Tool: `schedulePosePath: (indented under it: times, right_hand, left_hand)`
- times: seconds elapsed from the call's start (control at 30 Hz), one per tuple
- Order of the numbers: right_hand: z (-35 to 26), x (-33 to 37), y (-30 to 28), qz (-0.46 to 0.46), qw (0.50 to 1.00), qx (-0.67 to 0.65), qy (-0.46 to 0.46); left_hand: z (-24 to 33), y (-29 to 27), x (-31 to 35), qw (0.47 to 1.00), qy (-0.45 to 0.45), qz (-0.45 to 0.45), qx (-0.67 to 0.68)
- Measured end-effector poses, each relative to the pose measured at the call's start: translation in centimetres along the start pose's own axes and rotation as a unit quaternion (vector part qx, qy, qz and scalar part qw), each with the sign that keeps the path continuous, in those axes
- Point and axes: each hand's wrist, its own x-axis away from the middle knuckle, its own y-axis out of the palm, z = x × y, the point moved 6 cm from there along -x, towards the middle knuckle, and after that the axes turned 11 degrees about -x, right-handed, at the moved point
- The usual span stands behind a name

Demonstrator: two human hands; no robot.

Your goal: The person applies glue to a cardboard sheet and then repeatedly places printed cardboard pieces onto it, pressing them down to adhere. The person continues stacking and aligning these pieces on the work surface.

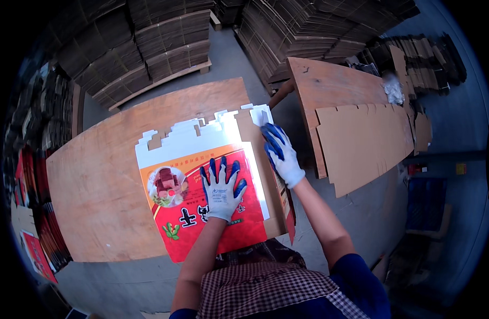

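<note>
A printed cardboard carton [167,220], red and yellow with a meat picture, lies flattened on the wooden table in front of me. White notched flaps [175,139] run along its far side. My left hand [222,189], in a white glove with blue coating, presses flat on the red panel with fingers spread. At the carton's far right corner, my right hand [281,154], gloved alike, has its fingers closed at the edge of a white flap. A bare brown strip of cardboard [276,220] shows along the right side. The right fingertips are partly hidden.
The carton rests on a wooden tabletop [106,175]. To the right, a second wooden table [335,87] bears brown cardboard sheets [364,141] and a crumpled pale wad [393,91]. Tall cardboard stacks [173,40] stand beyond. More red printed cartons [53,228] are piled at left.
</note>
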Motion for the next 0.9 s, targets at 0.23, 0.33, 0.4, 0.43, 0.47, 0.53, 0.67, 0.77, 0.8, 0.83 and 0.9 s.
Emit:
schedulePosePath:
  times: [0.23, 0.33, 0.4, 0.43, 0.47, 0.53, 0.67, 0.77, 0.8, 0.83, 0.9]
  right_hand:
    - [3.8, -3.9, 4.7, -0.143, 0.974, 0.171, -0.042]
    - [4.3, -3.9, 5.6, -0.158, 0.960, 0.222, -0.058]
    - [4.7, -3.9, 5.8, -0.157, 0.958, 0.235, -0.055]
    - [4.7, -3.9, 5.9, -0.154, 0.958, 0.236, -0.059]
    - [4.7, -3.9, 5.9, -0.151, 0.957, 0.238, -0.062]
    - [4.7, -3.9, 5.9, -0.149, 0.958, 0.238, -0.066]
    - [3.7, -3.6, 6.3, -0.138, 0.956, 0.254, -0.053]
    - [3.7, -2.2, 8.2, -0.067, 0.940, 0.333, -0.027]
    - [4.0, -1.7, 8.7, -0.035, 0.929, 0.368, -0.016]
    - [3.4, -1.5, 8.9, -0.020, 0.931, 0.363, -0.015]
    - [3.0, -0.9, 9.0, -0.008, 0.929, 0.369, -0.001]
  left_hand:
    - [-0.2, 0.0, -0.1, 1.000, -0.002, -0.021, -0.005]
    - [-0.2, 0.0, -0.1, 0.999, -0.007, -0.036, 0.002]
    - [-0.2, 0.0, -0.2, 0.999, -0.007, -0.036, 0.002]
    - [-0.2, 0.0, -0.2, 0.999, -0.005, -0.031, -0.002]
    - [-0.2, 0.0, -0.2, 1.000, -0.002, -0.027, -0.005]
    - [-0.2, -0.2, -0.2, 1.000, -0.001, -0.022, -0.007]
    - [-0.2, -0.1, -0.3, 1.000, -0.004, -0.023, -0.007]
    - [0.0, -0.1, -0.3, 1.000, -0.006, -0.015, -0.003]
    - [0.1, 0.0, -0.4, 1.000, -0.007, -0.014, -0.002]
    - [0.0, 0.1, -0.3, 1.000, -0.010, -0.016, -0.003]
    - [-0.3, 0.5, -0.2, 1.000, -0.010, 0.001, -0.011]
